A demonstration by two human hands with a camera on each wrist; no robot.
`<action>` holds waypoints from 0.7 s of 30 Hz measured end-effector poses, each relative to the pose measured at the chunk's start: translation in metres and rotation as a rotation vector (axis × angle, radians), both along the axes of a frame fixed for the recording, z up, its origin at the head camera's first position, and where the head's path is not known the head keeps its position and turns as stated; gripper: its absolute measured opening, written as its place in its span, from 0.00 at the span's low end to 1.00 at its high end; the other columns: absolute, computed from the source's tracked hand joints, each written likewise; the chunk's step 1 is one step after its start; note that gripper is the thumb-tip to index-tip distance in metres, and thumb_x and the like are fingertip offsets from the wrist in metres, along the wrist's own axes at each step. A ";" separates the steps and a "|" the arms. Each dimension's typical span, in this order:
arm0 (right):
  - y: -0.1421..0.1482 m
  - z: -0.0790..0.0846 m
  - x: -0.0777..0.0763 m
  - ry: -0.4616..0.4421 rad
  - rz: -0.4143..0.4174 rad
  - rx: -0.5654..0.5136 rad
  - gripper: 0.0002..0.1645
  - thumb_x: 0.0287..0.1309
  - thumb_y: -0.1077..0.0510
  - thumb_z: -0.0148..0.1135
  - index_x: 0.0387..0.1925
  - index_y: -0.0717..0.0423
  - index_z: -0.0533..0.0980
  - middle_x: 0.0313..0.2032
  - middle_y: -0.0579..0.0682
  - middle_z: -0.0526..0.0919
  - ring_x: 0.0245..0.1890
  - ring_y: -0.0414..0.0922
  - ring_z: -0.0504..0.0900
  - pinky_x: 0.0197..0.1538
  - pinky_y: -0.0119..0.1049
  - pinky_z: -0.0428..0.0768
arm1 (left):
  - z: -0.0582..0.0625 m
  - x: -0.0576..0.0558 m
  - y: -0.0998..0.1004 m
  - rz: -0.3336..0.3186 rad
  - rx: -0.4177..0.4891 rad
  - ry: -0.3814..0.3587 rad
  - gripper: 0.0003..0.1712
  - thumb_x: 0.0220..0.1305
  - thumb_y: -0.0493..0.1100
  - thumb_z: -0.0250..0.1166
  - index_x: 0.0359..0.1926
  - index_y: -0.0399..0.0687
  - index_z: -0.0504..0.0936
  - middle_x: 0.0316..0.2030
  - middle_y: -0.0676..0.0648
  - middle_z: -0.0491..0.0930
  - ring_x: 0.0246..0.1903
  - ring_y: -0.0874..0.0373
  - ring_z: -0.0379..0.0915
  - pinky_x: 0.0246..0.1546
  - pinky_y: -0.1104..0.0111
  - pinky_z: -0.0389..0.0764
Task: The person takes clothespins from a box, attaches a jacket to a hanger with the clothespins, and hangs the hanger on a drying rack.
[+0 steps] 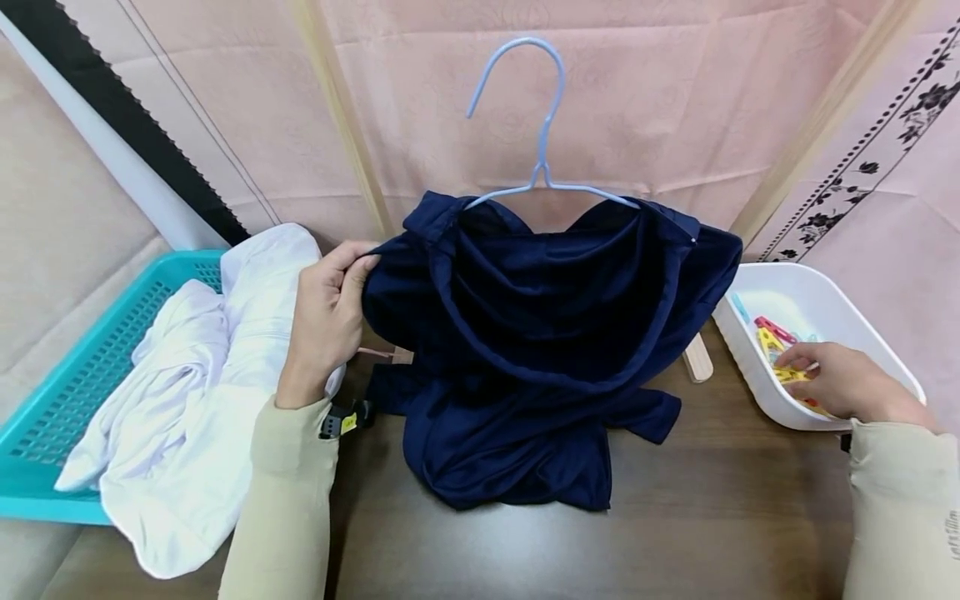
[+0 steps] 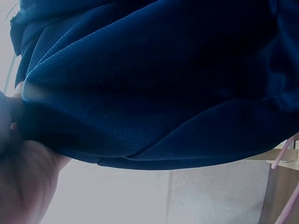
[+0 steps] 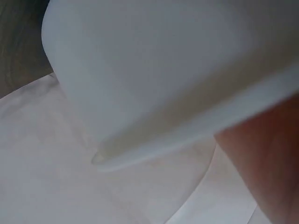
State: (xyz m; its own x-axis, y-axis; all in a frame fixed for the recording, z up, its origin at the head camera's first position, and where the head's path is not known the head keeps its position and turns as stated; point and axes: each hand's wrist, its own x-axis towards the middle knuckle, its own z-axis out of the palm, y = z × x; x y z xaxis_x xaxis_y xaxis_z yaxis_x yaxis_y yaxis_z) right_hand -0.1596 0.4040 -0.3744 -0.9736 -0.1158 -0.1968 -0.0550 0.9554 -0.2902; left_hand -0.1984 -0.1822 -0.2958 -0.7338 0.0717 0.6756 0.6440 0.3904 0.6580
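A navy blue shirt (image 1: pixel 547 333) hangs on a light blue wire hanger (image 1: pixel 551 142), its wide neckline sagging open and its lower part gathered on the table. My left hand (image 1: pixel 330 308) pinches the cloth at its left shoulder, thumb in front. In the left wrist view the navy cloth (image 2: pixel 140 93) fills most of the picture. My right hand (image 1: pixel 840 379) reaches into a white plastic basin (image 1: pixel 847 308), its fingertips among yellow clothespins (image 1: pixel 787 367). Whether they grip one cannot be made out. The right wrist view shows mainly the basin's outer wall (image 3: pixel 140 60), with the fingers hidden.
At the left, a teal basket (image 1: pixel 45 475) bears folded white clothes (image 1: pixel 195 400) that spill over its edge. Wooden posts (image 1: pixel 345 125) stand behind, before a pink curtain (image 1: pixel 645 100). A wooden foot (image 1: pixel 697 360) lies on the brown table (image 1: pixel 675 517) beside the basin.
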 end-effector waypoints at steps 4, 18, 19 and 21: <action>-0.004 -0.005 -0.001 -0.016 -0.036 0.011 0.10 0.53 0.65 0.60 0.39 0.60 0.79 0.31 0.58 0.78 0.30 0.49 0.73 0.32 0.35 0.68 | -0.001 -0.001 0.001 -0.008 -0.004 0.002 0.13 0.77 0.38 0.56 0.43 0.35 0.86 0.35 0.41 0.86 0.35 0.68 0.77 0.44 0.77 0.75; 0.002 -0.006 -0.001 -0.006 -0.086 0.000 0.11 0.49 0.61 0.67 0.34 0.61 0.75 0.34 0.60 0.80 0.30 0.51 0.74 0.32 0.36 0.68 | 0.000 0.001 0.000 -0.017 -0.010 -0.006 0.13 0.77 0.38 0.56 0.44 0.36 0.86 0.36 0.41 0.86 0.35 0.67 0.77 0.43 0.77 0.75; 0.003 -0.006 -0.001 -0.009 -0.093 -0.004 0.13 0.50 0.60 0.68 0.35 0.62 0.75 0.35 0.62 0.80 0.31 0.52 0.75 0.32 0.36 0.68 | 0.000 0.002 0.000 -0.014 -0.011 -0.006 0.13 0.77 0.38 0.56 0.44 0.36 0.86 0.36 0.41 0.86 0.35 0.67 0.77 0.43 0.77 0.75; 0.004 -0.005 -0.001 -0.021 -0.122 -0.011 0.20 0.52 0.58 0.69 0.41 0.66 0.73 0.38 0.67 0.80 0.33 0.55 0.77 0.32 0.35 0.69 | 0.000 0.002 0.000 -0.009 -0.012 -0.005 0.13 0.77 0.38 0.56 0.44 0.36 0.86 0.36 0.41 0.86 0.35 0.68 0.77 0.43 0.77 0.75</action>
